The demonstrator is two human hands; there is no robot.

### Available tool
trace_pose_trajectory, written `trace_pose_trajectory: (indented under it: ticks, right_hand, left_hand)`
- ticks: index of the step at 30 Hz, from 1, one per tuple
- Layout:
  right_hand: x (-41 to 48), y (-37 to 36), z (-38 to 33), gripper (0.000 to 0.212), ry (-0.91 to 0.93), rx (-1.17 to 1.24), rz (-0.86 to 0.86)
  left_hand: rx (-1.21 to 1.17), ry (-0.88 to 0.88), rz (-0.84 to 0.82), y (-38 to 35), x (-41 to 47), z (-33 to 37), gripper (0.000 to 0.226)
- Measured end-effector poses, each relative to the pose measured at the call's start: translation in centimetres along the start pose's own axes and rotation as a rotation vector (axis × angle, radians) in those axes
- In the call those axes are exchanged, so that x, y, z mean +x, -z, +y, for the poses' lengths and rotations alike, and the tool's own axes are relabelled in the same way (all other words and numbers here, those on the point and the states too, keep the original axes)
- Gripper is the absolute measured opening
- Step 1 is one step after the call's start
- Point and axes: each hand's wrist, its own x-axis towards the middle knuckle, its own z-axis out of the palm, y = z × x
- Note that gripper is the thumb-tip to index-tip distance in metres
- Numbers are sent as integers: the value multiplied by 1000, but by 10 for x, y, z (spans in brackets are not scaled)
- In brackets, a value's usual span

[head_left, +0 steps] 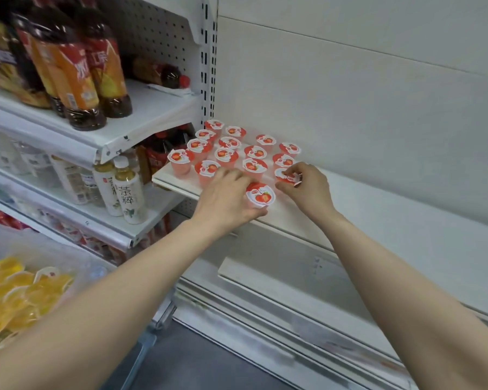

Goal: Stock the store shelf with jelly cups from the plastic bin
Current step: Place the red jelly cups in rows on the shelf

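Observation:
Several strawberry jelly cups (226, 154) with red-and-white lids stand in rows on the white shelf (392, 204). My left hand (226, 198) grips one cup (261, 196) at the front of the group, thumb under it. My right hand (307, 187) pinches another cup (285, 175) at the right end of the front row. At the lower left sits the clear plastic bin (76, 266), holding yellow jelly cups (17, 299).
Left of the white shelf, a neighbouring rack carries iced-tea bottles (76, 74) above and pale tea bottles (127, 190) below. The white back wall (378, 94) rises behind the cups. The shelf stretches bare to the right.

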Motion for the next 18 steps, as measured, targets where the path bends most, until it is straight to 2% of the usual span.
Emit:
trace_pose_trajectory:
  ticks: [18]
  right_hand:
    - [4,4,24,39,223,-109,-73]
  left_hand:
    - [175,15,22,-34,32,17,65]
